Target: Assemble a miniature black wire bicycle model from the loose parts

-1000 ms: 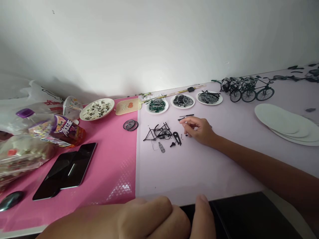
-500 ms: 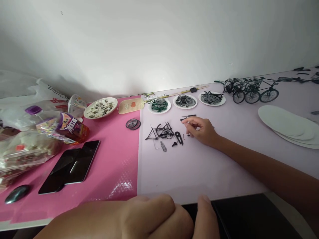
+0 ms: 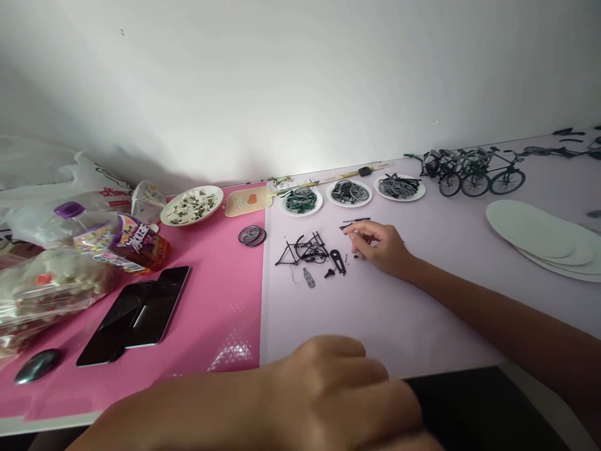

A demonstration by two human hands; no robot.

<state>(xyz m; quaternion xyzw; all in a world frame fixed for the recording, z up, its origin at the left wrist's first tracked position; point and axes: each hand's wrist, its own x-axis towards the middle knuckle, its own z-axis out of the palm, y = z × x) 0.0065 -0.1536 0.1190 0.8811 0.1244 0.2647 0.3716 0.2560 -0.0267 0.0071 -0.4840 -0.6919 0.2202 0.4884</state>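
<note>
My left hand point(image 3: 323, 391) is large at the bottom of the view, back of the hand up and fingers curled. Its fingertips are out of frame, so anything inside is hidden. My right hand point(image 3: 382, 245) rests on the pale table, fingers bent, thumb and index close together against a small black part point(image 3: 342, 227). I cannot make out whether they grip it. Left of it lies a black toy bicycle frame point(image 3: 300, 250), beside a black chain guard point(image 3: 337, 262), a small black saddle-like piece point(image 3: 329, 273) and a grey bottle-shaped piece point(image 3: 308, 278). Two spoked wheels point(image 3: 251, 235) overlap on the pink mat.
Behind stand plates of green parts point(image 3: 318, 210), dark wheels point(image 3: 331, 199) and black parts point(image 3: 382, 194). Assembled toy bicycles point(image 3: 474, 178) stand at back right, above white oval plates point(image 3: 521, 228). A drink bottle point(image 3: 122, 241), phones point(image 3: 159, 310) and a mouse point(image 3: 40, 365) occupy the left.
My left hand has risen and shifted right, its thumb now out of sight. The view has tilted slightly. My right hand and the bicycle parts have not moved.
</note>
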